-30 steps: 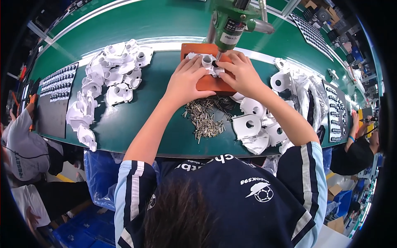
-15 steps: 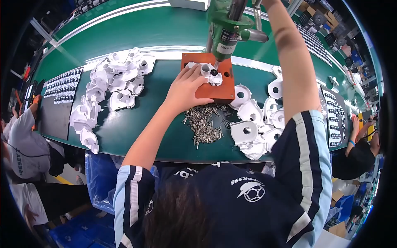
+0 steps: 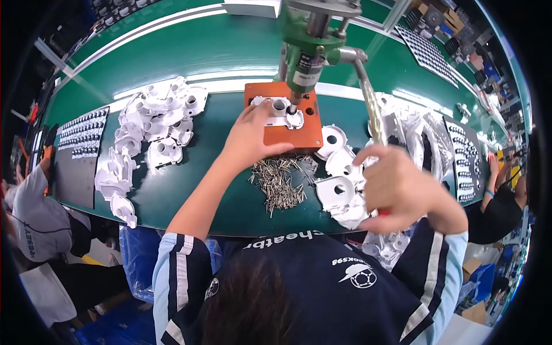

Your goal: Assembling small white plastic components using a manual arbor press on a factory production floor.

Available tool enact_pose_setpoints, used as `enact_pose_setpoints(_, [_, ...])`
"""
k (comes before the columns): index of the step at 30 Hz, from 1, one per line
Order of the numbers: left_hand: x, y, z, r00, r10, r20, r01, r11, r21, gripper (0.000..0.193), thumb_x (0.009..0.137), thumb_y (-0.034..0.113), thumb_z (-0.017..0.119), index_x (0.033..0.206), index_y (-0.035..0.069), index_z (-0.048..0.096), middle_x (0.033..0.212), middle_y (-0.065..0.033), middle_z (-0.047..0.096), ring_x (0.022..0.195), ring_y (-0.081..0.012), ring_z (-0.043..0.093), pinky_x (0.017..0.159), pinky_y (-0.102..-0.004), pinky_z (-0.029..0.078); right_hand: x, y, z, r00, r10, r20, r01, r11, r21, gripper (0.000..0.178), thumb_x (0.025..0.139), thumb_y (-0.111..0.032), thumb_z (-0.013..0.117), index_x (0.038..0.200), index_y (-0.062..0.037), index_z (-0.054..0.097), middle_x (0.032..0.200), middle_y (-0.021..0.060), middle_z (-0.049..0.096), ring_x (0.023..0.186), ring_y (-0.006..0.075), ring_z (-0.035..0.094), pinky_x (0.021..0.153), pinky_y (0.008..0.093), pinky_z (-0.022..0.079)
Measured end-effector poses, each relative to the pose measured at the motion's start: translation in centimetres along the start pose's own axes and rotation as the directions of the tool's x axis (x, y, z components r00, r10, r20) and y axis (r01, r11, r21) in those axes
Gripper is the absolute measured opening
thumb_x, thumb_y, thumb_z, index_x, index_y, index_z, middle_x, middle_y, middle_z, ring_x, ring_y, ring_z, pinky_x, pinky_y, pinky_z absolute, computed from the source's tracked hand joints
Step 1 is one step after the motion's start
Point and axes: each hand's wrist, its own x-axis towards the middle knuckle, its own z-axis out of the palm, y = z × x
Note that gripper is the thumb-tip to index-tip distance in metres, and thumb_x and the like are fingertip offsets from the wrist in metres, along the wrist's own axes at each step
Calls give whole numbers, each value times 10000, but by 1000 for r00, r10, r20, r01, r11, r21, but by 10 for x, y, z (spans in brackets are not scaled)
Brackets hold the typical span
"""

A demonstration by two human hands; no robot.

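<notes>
Our left hand (image 3: 248,135) reaches forward, thumb and fingers apart, the white part (image 3: 294,119) partly under them; our right hand's (image 3: 397,187) fingers clamp the lever (image 3: 372,109). Nearer us than the left fingers, clear plastic (image 3: 148,275) lines a blue bin (image 3: 133,248).

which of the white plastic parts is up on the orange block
The white part beneath the green press, with the left hand against it; the left group and right group lie on the green tabletop.
</notes>
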Motion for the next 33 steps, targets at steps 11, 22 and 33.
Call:
enact_pose_setpoints(11, [60,12,-37,955,17,295,-134,915,380,537,775,433,605,1237,176,511,1120,-137,535,1086,-337,513,969,-469,339,59,164,-116,557,634,-536,-4,648,762,398,932,-423,393,1079,-89,553,956,80,606,872,230,575,792,371,447])
enact_pose_setpoints(22, [133,-67,-37,959,-145,-243,170,982,86,656,751,290,713,1263,25,401,1124,-268,566,1082,-412,532,901,-419,439,-163,196,-12,473,736,-483,-881,382,-281,429,756,-262,719,1083,-17,585,1021,202,627,922,320,598,801,365,460])
enact_pose_setpoints(33, [-71,-97,-93,896,-409,-174,442,788,429,528,764,342,684,1188,86,501,1130,-192,543,1071,-363,513,878,-443,421,-220,184,20,292,851,-436,-953,295,-62,382,699,-26,615,1070,2,531,851,128,621,702,203,608,532,326,473])
